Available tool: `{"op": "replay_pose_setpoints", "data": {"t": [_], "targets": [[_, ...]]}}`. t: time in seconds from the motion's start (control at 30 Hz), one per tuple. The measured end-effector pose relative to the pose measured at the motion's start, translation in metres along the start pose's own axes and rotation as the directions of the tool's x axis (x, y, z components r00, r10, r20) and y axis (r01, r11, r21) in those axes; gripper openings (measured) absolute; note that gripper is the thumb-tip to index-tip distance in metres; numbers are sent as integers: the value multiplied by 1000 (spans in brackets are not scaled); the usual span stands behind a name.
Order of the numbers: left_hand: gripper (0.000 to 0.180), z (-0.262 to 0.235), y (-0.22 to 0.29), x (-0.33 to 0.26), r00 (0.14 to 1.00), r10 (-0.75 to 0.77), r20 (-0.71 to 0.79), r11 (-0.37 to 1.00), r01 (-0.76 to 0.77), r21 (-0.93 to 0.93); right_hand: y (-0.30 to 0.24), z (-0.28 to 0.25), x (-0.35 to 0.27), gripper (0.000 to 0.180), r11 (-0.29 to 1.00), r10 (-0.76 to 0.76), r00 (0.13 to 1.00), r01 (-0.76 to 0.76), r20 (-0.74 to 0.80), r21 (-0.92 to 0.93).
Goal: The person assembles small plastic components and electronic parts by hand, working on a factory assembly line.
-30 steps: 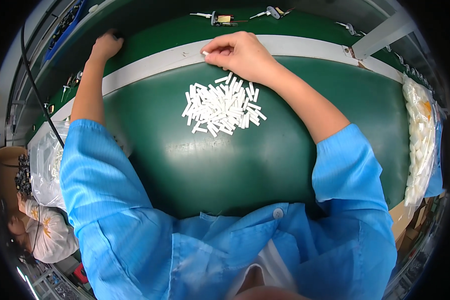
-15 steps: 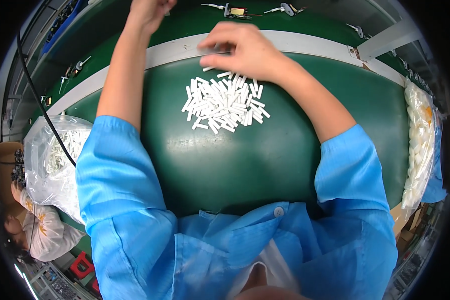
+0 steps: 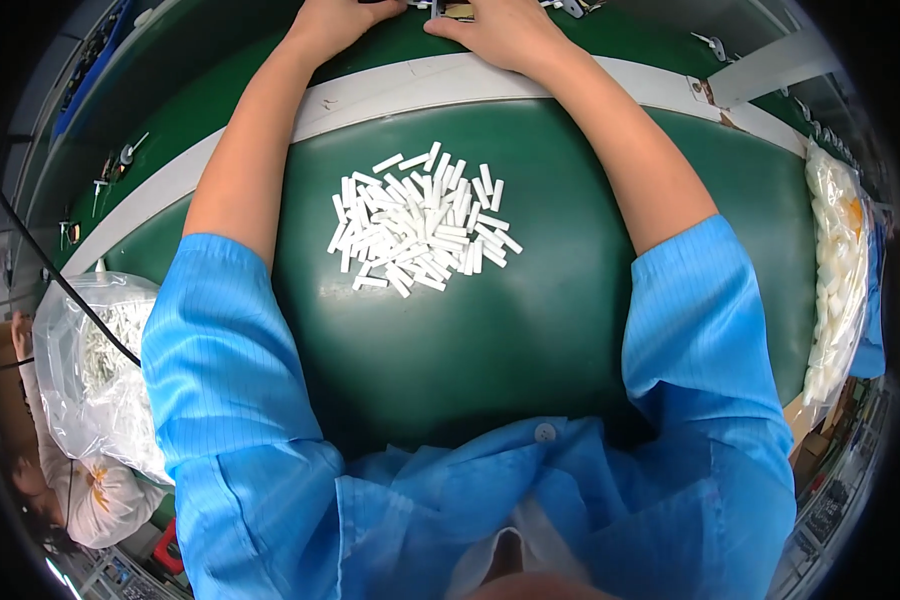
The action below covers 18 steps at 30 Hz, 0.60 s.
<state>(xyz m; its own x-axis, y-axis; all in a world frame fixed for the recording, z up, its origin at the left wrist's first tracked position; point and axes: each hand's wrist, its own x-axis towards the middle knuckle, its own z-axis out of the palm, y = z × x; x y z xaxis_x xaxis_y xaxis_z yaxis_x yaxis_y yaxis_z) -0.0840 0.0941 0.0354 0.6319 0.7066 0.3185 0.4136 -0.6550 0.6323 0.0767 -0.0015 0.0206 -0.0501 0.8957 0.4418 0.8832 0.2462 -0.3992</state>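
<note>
Left hand (image 3: 338, 25), right hand (image 3: 508, 32): both cropped above; spread, grip cannot be told. Unit (image 3: 457, 12) between, partly hidden. Tubes (image 3: 420, 222) below. Bag (image 3: 832, 300) well right: orange mark (image 3: 855, 209) unclear.

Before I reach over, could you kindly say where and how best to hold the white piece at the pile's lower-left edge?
I'd pinch the white piece by its left end, coming from the left: it lies flat and roughly sideways, that end pointing away from the pile.

No legible text anywhere
</note>
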Motion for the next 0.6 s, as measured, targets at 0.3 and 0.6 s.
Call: {"op": "replay_pose_setpoints", "data": {"t": [0.3, 0.6], "targets": [[21, 10, 8, -5, 995, 99, -26, 994, -100, -42, 8, -8, -4, 41, 999, -42, 998, 42, 41, 17], [29, -2, 24, -10, 937, -260, -234, 835, 96, -542, -20, -41, -11, 39, 996, -93, 978, 90, -185, -26]]}}
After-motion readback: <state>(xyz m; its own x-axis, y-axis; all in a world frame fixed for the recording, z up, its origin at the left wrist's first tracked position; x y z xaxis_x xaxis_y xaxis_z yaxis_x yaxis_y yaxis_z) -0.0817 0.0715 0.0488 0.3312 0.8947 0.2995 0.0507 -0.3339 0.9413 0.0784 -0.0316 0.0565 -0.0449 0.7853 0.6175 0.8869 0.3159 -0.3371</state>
